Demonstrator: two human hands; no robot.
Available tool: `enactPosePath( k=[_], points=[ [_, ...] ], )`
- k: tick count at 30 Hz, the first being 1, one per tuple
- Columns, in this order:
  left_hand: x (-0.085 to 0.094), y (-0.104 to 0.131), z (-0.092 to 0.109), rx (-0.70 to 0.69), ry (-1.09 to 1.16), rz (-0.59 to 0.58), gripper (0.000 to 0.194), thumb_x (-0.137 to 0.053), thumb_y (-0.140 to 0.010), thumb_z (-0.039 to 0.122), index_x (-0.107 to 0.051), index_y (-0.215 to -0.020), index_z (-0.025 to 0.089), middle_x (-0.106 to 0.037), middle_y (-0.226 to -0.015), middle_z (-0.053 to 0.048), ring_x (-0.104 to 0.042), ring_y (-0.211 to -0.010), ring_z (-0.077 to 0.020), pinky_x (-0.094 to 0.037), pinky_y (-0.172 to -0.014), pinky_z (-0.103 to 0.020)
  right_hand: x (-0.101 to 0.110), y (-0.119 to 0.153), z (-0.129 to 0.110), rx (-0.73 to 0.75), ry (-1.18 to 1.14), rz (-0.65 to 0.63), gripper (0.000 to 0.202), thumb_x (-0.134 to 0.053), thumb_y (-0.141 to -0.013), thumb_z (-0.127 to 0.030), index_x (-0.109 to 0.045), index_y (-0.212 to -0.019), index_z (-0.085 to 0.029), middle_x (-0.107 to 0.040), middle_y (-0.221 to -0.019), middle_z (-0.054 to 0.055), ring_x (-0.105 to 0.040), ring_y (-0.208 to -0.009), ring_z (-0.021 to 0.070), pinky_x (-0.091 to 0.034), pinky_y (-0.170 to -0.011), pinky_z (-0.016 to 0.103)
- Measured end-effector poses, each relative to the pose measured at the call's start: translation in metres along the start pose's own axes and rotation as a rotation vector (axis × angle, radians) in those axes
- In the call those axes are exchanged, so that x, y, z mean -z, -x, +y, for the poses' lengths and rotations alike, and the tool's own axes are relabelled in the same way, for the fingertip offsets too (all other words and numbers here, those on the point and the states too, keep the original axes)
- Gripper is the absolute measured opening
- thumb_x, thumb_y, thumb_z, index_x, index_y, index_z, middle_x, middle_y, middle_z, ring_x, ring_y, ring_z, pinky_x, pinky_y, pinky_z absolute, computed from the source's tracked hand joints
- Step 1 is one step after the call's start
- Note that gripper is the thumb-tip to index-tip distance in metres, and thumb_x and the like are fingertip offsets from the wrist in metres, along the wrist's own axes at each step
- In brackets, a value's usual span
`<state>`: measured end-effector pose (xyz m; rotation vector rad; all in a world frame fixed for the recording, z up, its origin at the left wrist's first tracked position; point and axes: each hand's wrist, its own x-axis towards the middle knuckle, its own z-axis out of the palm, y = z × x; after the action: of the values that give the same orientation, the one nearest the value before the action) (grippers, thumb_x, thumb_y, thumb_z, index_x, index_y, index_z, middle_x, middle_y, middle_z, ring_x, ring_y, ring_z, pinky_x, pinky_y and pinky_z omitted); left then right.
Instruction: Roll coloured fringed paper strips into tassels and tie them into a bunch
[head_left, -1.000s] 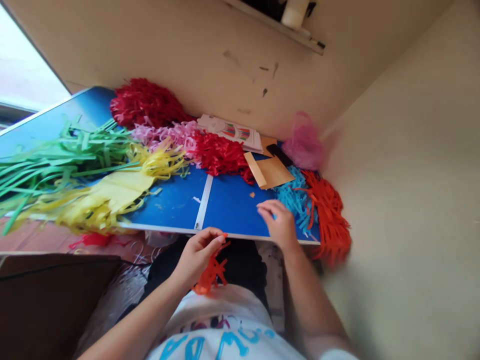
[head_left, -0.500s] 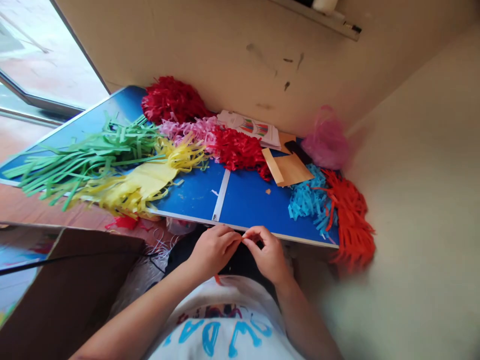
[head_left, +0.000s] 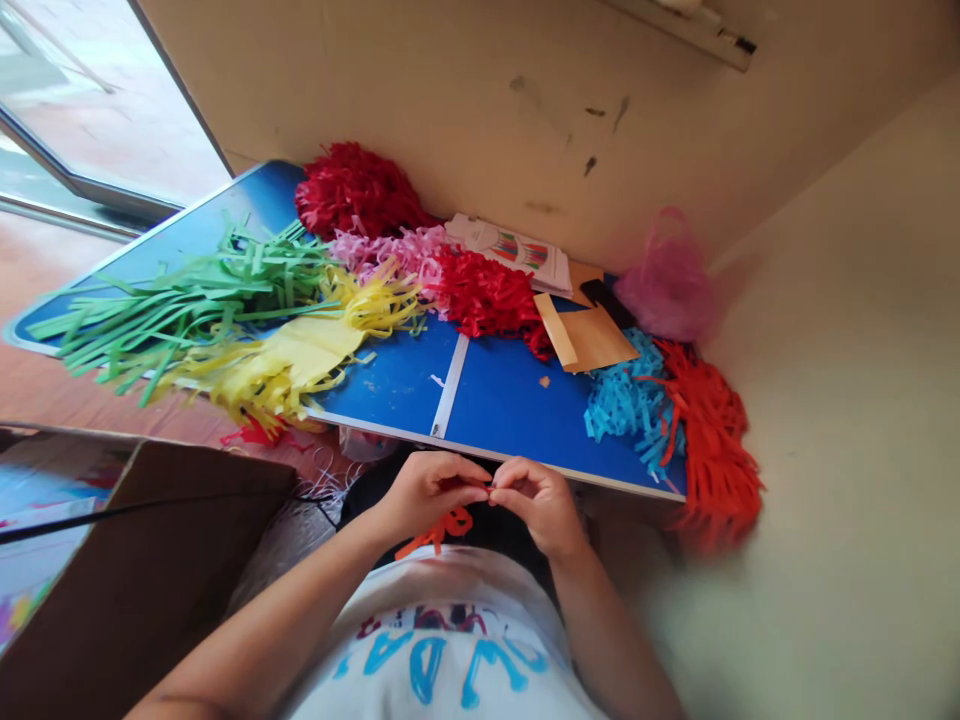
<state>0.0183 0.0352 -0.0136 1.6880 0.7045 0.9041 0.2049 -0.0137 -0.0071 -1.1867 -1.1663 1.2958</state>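
My left hand (head_left: 431, 490) and my right hand (head_left: 538, 505) meet over my lap, just below the table's front edge. Thumb and fingers are pinched on both, tip to tip. Between them is a small twisted bit of an orange paper tassel (head_left: 451, 522), whose loose strips hang below my left hand. The fingers hide most of the pinched part. On the blue table (head_left: 510, 405) beyond lie fringed paper bundles: green (head_left: 202, 285), yellow (head_left: 307, 345), pink (head_left: 397, 250), red (head_left: 487, 290) and light blue (head_left: 626, 395). An orange-red bundle (head_left: 712, 440) drapes over the right edge.
A dark red bundle (head_left: 360, 190) and printed sheets (head_left: 517, 250) lie along the wall. Near them are a brown envelope (head_left: 596, 338), a dark flat object (head_left: 607, 303) and a pink plastic bag (head_left: 664, 285). An open cardboard box (head_left: 180, 540) stands at my left.
My fingertips have shifted slightly and both hands have turned a little. More orange strips now show beneath my left hand. The view has moved slightly left.
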Motion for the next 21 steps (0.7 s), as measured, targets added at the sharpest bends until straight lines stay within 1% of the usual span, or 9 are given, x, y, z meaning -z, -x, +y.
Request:
enactPosePath(
  k=[2,5,7,9,12,15,18,19,21],
  points=[
    [0.002,-0.002,0.001,-0.069,-0.02,-0.054,0.02,-0.074,-0.081,0.036,-0.077,-0.085,0.016,-0.076,-0.076,-0.007,-0.07,-0.068,-0.0157,-0.054,-0.065,-0.022,0.001,0.0,0.001,0.005,0.027,-0.014,0.016,-0.083,-0.069,-0.029,-0.069,-0.066,-0.022,-0.065,-0.072,0.0,-0.058,-0.071,0.0156,-0.046,-0.068,0.027],
    [0.008,-0.003,0.005,-0.115,0.024,-0.172,0.022,-0.072,-0.082,0.037,-0.077,-0.083,0.016,-0.075,-0.077,-0.008,-0.07,-0.072,-0.0162,-0.054,-0.069,-0.023,0.002,0.0,0.006,-0.118,-0.101,-0.126,0.023,-0.086,-0.066,-0.033,-0.068,-0.064,-0.02,-0.062,-0.068,-0.001,-0.054,-0.065,0.0136,-0.043,-0.064,0.026],
    [0.012,-0.003,0.009,-0.086,0.036,-0.228,0.024,-0.069,-0.084,0.039,-0.076,-0.083,0.016,-0.075,-0.078,-0.009,-0.069,-0.073,-0.0161,-0.053,-0.07,-0.023,0.001,0.0,0.008,-0.206,-0.208,-0.191,0.029,-0.086,-0.064,-0.038,-0.065,-0.063,-0.019,-0.056,-0.064,-0.003,-0.048,-0.058,0.011,-0.039,-0.057,0.024],
    [0.014,-0.001,0.011,-0.019,0.008,-0.216,0.027,-0.068,-0.085,0.04,-0.075,-0.083,0.014,-0.074,-0.078,-0.008,-0.067,-0.071,-0.0148,-0.051,-0.068,-0.023,-0.001,0.001,0.007,-0.211,-0.212,-0.179,0.031,-0.083,-0.068,-0.041,-0.062,-0.065,-0.018,-0.053,-0.064,-0.004,-0.044,-0.054,0.0092,-0.036,-0.053,0.022],
    [0.011,0.006,0.008,0.084,-0.005,-0.1,0.031,-0.068,-0.083,0.043,-0.074,-0.082,0.013,-0.071,-0.074,-0.007,-0.063,-0.065,-0.0129,-0.047,-0.063,-0.021,-0.004,0.001,-0.001,-0.121,-0.017,-0.081,0.024,-0.076,-0.078,-0.038,-0.063,-0.072,-0.019,-0.061,-0.075,-0.001,-0.05,-0.057,0.0093,-0.041,-0.056,0.023],
    [0.009,0.015,-0.008,0.141,0.106,0.014,0.036,-0.067,-0.083,0.046,-0.073,-0.093,0.012,-0.073,-0.081,-0.007,-0.064,-0.069,-0.0136,-0.049,-0.063,-0.021,0.004,-0.008,-0.011,-0.052,0.137,0.082,0.018,-0.075,-0.079,-0.035,-0.065,-0.08,-0.02,-0.066,-0.077,0.0,-0.058,-0.061,0.0112,-0.048,-0.061,0.025],
    [0.023,0.03,-0.043,0.311,-0.011,0.343,0.037,-0.066,-0.082,0.049,-0.073,-0.087,0.014,-0.073,-0.083,-0.006,-0.065,-0.072,-0.0141,-0.051,-0.067,-0.022,0.03,-0.036,-0.017,0.046,0.107,0.373,0.026,-0.08,-0.07,-0.038,-0.066,-0.082,-0.02,-0.065,-0.07,-0.001,-0.06,-0.059,0.0125,-0.049,-0.06,0.025],
    [0.033,0.037,-0.058,0.424,-0.118,0.499,0.038,-0.063,-0.085,0.05,-0.071,-0.077,0.014,-0.071,-0.075,-0.004,-0.065,-0.069,-0.0136,-0.051,-0.067,-0.022,0.041,-0.048,-0.017,0.107,0.101,0.47,0.029,-0.081,-0.066,-0.039,-0.066,-0.082,-0.02,-0.065,-0.069,-0.001,-0.059,-0.058,0.0126,-0.049,-0.06,0.026],
    [0.056,0.056,-0.088,0.583,-0.235,0.684,0.048,-0.047,-0.095,0.047,-0.066,-0.068,0.012,-0.065,-0.066,-0.004,-0.063,-0.068,-0.0143,-0.051,-0.068,-0.024,0.062,-0.07,-0.014,0.178,0.193,0.61,0.034,-0.081,-0.063,-0.044,-0.066,-0.081,-0.019,-0.063,-0.069,0.0,-0.057,-0.056,0.0135,-0.05,-0.062,0.031]
  ],
)
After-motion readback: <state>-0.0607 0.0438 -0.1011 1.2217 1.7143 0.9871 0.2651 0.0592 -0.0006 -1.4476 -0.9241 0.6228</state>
